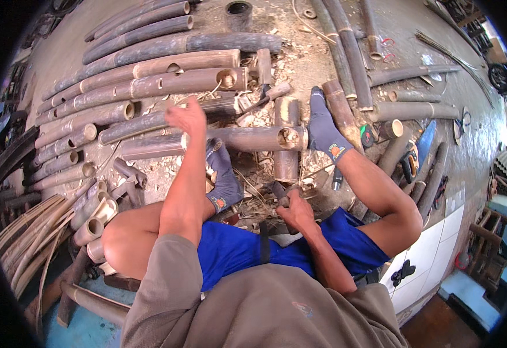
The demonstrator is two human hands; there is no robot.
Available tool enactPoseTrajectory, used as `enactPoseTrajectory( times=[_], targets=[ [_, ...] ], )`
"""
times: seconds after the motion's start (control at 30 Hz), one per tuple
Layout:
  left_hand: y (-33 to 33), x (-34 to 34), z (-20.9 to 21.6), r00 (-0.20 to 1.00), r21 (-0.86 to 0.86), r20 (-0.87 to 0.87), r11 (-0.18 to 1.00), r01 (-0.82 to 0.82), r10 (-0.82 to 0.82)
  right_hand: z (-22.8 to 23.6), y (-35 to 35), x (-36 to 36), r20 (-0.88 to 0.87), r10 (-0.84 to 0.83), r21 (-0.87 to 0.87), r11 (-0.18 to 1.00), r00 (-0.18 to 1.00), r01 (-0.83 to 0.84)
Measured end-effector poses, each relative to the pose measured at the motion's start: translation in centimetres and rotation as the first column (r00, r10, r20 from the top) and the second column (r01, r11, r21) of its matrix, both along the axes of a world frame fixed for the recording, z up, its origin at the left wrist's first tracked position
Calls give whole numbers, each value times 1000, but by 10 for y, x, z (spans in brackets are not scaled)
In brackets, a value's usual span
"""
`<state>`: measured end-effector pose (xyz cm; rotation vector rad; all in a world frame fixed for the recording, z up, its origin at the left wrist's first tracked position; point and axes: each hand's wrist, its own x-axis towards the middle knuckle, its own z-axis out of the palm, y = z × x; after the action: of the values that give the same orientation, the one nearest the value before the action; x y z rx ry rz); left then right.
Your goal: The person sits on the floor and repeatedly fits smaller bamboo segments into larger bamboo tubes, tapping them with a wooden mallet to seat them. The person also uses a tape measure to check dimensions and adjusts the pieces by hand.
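Observation:
My left hand [188, 118] is raised over the bamboo poles, its fingers smeared by motion. I cannot tell whether it holds anything. Below it lies a bamboo pole [247, 139] with a round hole cut near its right end, between my two socked feet. That end rests across a shorter, upright-lying bamboo piece [286, 165]. Close to my lap, my right hand [297, 211] is closed around a dark tool [279, 191], whose kind is partly hidden by the fingers. A mallet-like wooden tool [273, 94] lies beyond the pole.
Rows of bamboo poles [166, 81] lie at the far left, one with a cut hole. More poles [413, 111] and a handsaw [422, 148] lie at right, near a green tape measure [367, 136]. Shavings cover the floor. Split strips [30, 238] are bundled at left.

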<state>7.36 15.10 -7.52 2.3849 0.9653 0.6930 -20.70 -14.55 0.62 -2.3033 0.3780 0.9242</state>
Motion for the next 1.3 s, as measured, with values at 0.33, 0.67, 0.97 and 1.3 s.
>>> enactPoseTrajectory(
  times=[0.33, 0.67, 0.97, 1.3],
  targets=[
    [-131, -70, 41, -69, -257, -453, 56, 965, -889, 27, -41, 20, 87, -825, 654, 471, 559, 592],
    [-140, -48, 46, -137, -524, -385, 94, 847, -913, 29, 29, 65, -178, -879, 699, 204, 442, 686],
    [-155, -52, 64, -10, -497, -411, 215, 840, -911, -11, 49, 61, -120, -914, 661, 219, 389, 718],
    [-169, -66, 49, 232, -289, -459, 392, 873, -857, 24, -12, 79, -74, -700, 473, 603, 711, 643]
  ],
)
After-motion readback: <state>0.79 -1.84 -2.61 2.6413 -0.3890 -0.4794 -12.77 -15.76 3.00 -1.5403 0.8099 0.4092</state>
